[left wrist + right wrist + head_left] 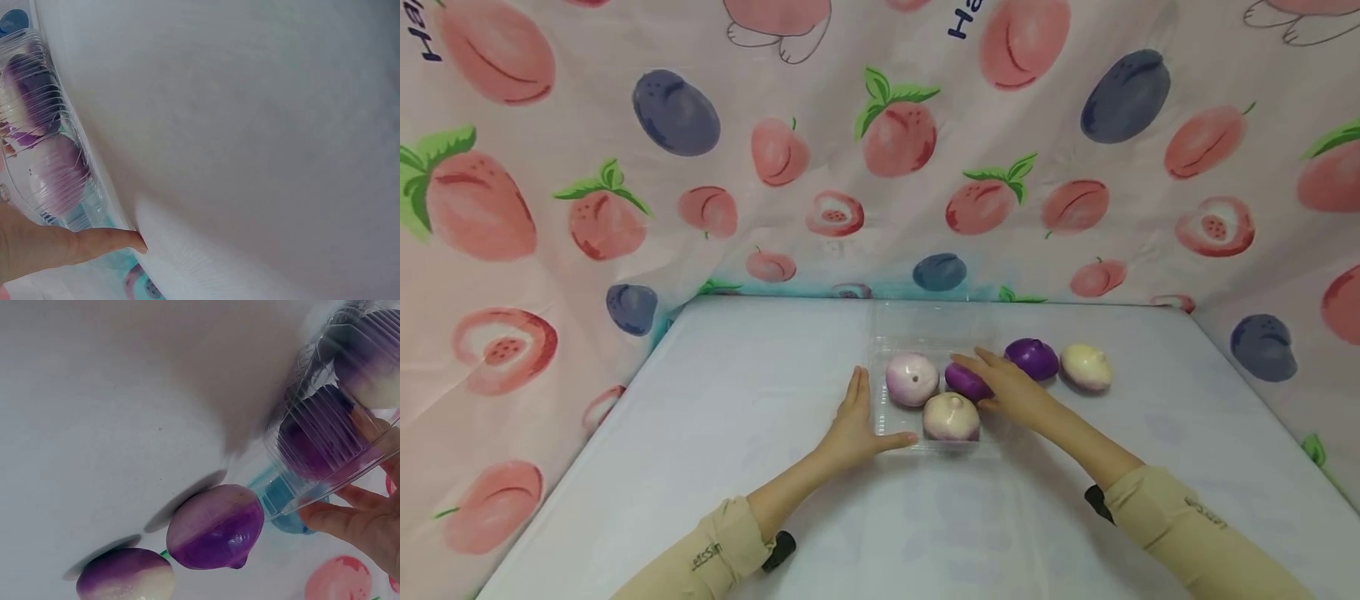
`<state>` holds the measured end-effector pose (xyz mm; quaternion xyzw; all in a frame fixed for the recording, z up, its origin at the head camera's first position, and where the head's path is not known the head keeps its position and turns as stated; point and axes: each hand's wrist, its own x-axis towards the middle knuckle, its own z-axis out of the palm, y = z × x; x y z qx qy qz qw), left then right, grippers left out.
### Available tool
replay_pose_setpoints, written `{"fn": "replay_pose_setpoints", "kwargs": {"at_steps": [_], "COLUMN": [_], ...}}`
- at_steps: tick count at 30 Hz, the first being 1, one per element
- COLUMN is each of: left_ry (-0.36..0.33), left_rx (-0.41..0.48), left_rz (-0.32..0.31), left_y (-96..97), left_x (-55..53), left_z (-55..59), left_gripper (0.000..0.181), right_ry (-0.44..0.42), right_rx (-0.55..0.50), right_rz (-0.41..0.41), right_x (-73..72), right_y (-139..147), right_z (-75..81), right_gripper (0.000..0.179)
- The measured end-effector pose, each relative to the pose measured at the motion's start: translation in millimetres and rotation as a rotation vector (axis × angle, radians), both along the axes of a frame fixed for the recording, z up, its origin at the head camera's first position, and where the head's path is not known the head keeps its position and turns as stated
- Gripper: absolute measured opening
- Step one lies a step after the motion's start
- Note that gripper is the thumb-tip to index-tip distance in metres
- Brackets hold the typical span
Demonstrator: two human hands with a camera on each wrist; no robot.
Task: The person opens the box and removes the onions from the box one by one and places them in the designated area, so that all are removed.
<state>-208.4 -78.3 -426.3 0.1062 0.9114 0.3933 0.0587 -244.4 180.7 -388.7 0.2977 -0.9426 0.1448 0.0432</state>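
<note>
A clear plastic box [889, 429] with a raised lid stands on the table, holding a pale pinkish onion [912, 380], a cream onion [951, 418] and a purple onion [966, 382]. My left hand [852, 429] rests along the box's left side, fingers straight, thumb spread across the front corner. Over the purple onion reaches my right hand [1011, 390], fingers extended at its far side and thumb at its near side. In the right wrist view, ribbed plastic partly veils that purple onion [322, 434]; some extended fingers [331, 519] show past the rim.
Right of the box lie another purple onion [1032, 359] and a cream onion with a purplish base [1086, 368]. A white cover spreads over the table [760, 367]. Behind hangs a fruit-printed curtain [835, 125].
</note>
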Motion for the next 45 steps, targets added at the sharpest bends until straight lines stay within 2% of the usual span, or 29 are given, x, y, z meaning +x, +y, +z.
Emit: {"fn": "replay_pose_setpoints", "kwargs": {"at_steps": [7,11,17,22,31,36,42,45], "left_ry": [-0.006,-0.003,0.012,0.017,0.017,0.017,0.008,-0.001], "left_rx": [-0.007,-0.014,-0.006,-0.005,0.008,0.007,0.013,0.011], "left_rz": [-0.003,-0.002,0.007,0.012,0.014,0.008,0.0,0.003], "left_y": [-0.2,-1.9,-2.2,-1.9,3.6,2.5,1.7,0.8], "left_x": [-3.3,-3.8,-2.0,-0.5,-1.4,-1.4,-1.2,-1.3], "left_z": [2.0,0.3,0.0,-1.3,-2.6,-2.6,-1.8,-1.4], "left_gripper": [0.128,0.128,0.127,0.126,0.126,0.126,0.126,0.126], "right_ry": [-0.065,-0.041,-0.031,-0.064,-0.143,-0.168,-0.195,-0.207], "right_rx": [0.032,0.045,0.039,-0.04,-0.109,-0.155,-0.285,-0.372], "right_rz": [-0.042,-0.03,-0.009,0.014,-0.028,-0.047,-0.057,-0.033], "right_x": [-4.5,-5.1,-6.5,-7.5,-8.1,-8.0,-7.1,-7.7], "right_y": [-8.3,-11.5,-8.5,-2.1,12.2,17.7,24.4,25.9], "right_z": [1.1,0.5,4.0,7.1,13.9,15.2,16.4,15.7], "right_gripper": [0.055,0.049,0.052,0.055,0.064,0.063,0.063,0.063]}}
